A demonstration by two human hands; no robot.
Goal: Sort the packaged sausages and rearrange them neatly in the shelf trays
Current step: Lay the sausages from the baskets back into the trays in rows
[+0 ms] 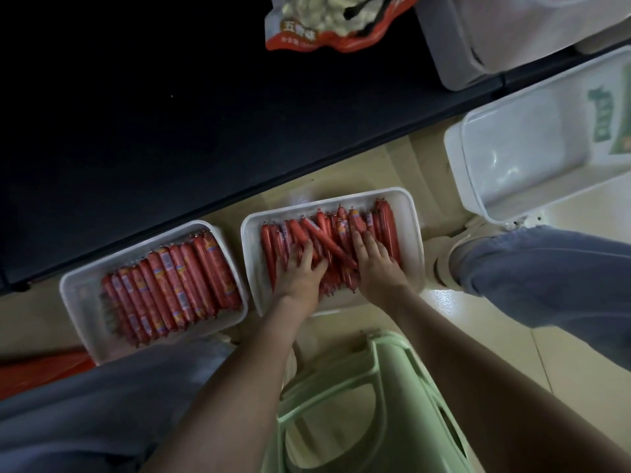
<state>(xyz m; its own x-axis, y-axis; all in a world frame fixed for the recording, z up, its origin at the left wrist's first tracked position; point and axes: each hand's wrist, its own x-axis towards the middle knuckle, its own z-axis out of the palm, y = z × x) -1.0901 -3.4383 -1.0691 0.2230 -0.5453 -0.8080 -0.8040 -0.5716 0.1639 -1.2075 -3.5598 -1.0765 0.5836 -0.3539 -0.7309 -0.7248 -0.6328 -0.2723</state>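
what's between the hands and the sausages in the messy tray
Nothing visible. The left hand and right hand lie directly on the sausages in the tray; one sausage slants across the pile between them.

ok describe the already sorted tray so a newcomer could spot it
Find the black shelf crossing the floor; two white trays of red sausages sit beside it. It is the left tray, sausages in one parallel row, unlike the jumbled tray to its right.

Sausage labels (167,264) too blurred to read, left hand (300,273) and right hand (375,264) covering sausages (336,249) near the tray's (327,200) front edge
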